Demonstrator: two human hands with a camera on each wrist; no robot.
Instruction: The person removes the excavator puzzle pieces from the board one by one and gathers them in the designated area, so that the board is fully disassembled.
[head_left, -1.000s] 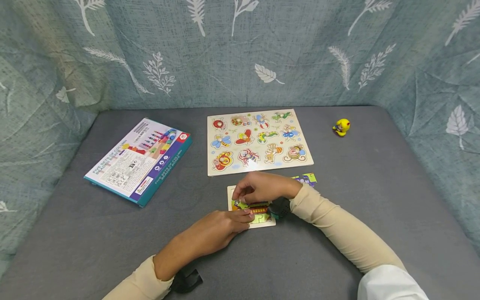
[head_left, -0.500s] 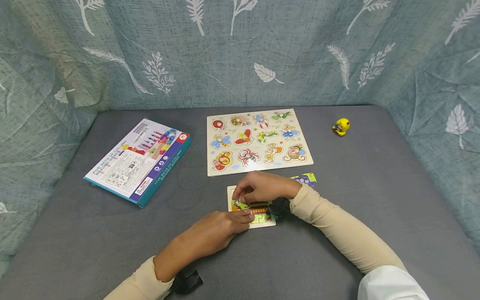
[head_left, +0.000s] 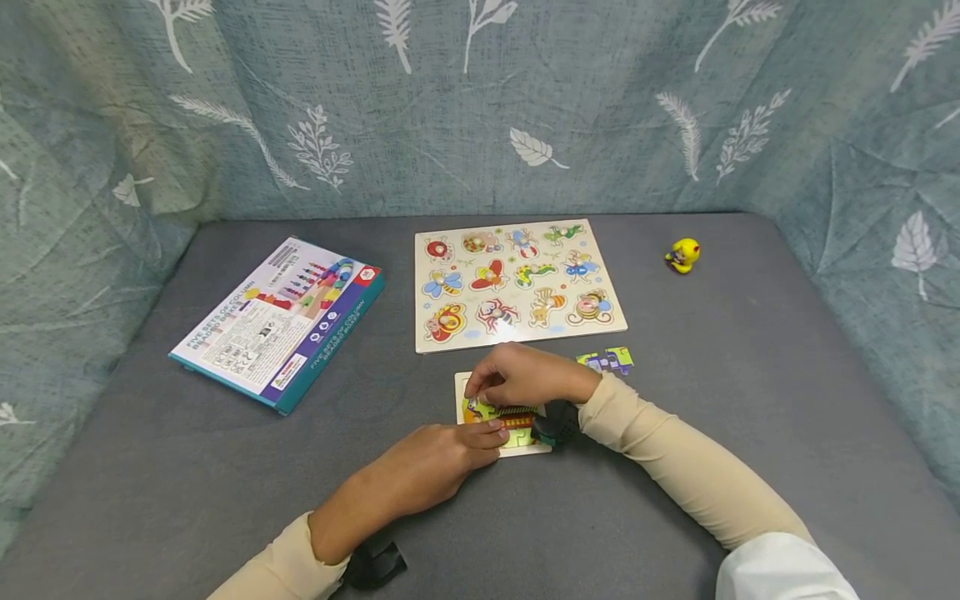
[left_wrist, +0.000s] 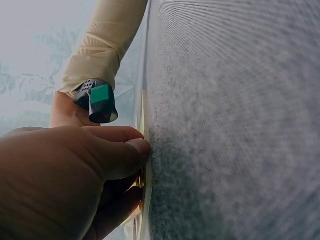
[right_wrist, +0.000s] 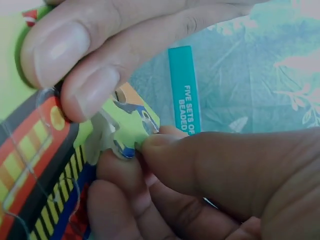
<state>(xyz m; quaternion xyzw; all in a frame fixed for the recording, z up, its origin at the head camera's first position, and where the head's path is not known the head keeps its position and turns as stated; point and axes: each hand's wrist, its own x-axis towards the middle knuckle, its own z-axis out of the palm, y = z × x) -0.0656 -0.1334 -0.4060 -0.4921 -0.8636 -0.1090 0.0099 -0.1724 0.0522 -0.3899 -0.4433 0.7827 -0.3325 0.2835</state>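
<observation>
A small jigsaw puzzle board [head_left: 525, 451] with a pale frame lies flat on the grey table, a colourful train picture partly filling it. Outstretched fingers of my left hand [head_left: 438, 462] rest on its lower left part. Seen from the left wrist, that thumb sits right at the board's edge [left_wrist: 146, 200]. Over the board's upper left, my right hand [head_left: 521, 375] pinches a green and blue puzzle piece [right_wrist: 129, 129] between thumb and fingers. The piece overlaps the picture in the right wrist view, tilted against it. Much of the board is hidden under both hands.
Loose puzzle pieces [head_left: 618, 359] lie right of the board. Behind it is a wooden insect peg puzzle [head_left: 517, 340]. A flat bead-set box [head_left: 277, 325] stands at left, a yellow toy figure [head_left: 682, 255] at back right. A leaf-patterned curtain [head_left: 480, 125] hangs behind.
Both hands stay almost where they were on the board. My right wrist has shifted slightly, so more of the loose pieces beside it show.
</observation>
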